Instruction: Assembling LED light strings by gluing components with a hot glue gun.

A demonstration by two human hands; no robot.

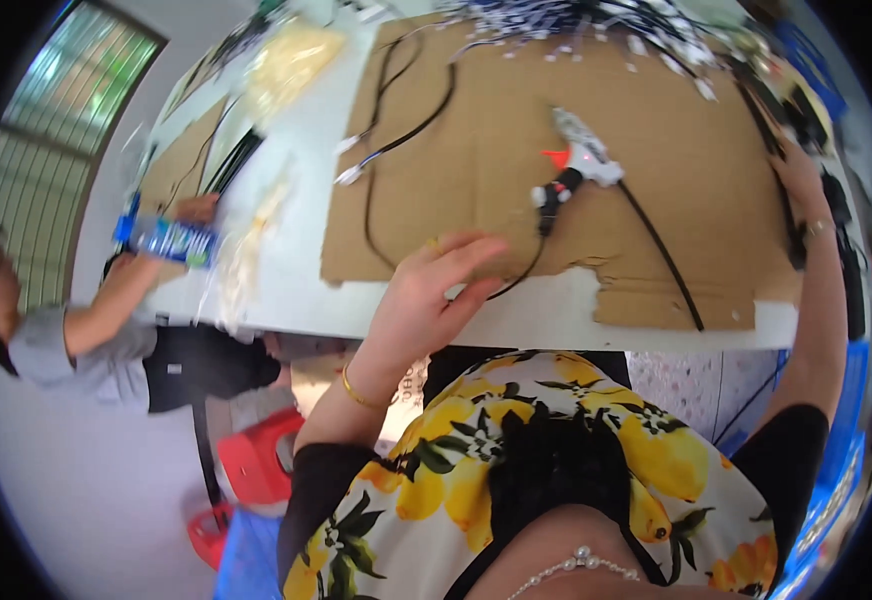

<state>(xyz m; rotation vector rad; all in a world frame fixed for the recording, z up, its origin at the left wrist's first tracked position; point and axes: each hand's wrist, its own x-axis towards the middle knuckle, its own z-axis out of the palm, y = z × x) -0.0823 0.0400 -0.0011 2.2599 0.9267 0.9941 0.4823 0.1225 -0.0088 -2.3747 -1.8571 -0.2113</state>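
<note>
My left hand (436,292) hovers over the front edge of a brown cardboard sheet (496,110), fingers stretched out and thumb apart, holding nothing. A thin cord passes behind its fingers. At the far right, my right hand (804,180) has its fingers closed round a long black cable (788,205); the fingertips are partly hidden. Between my hands lies a hot glue gun (586,160), white with an orange trigger and a black handle. From its back end a black rod (661,255) sticks out. Black cables (426,125) with white connectors lie on the cardboard's left part.
A heap of wires (576,18) with white ends covers the table's back. Plastic bags (291,65) and a bottle (178,242) are at the left, where a co-worker (86,340) sits with hands near black cables. A red stool (258,458) stands below left; blue crates (846,430) are at right.
</note>
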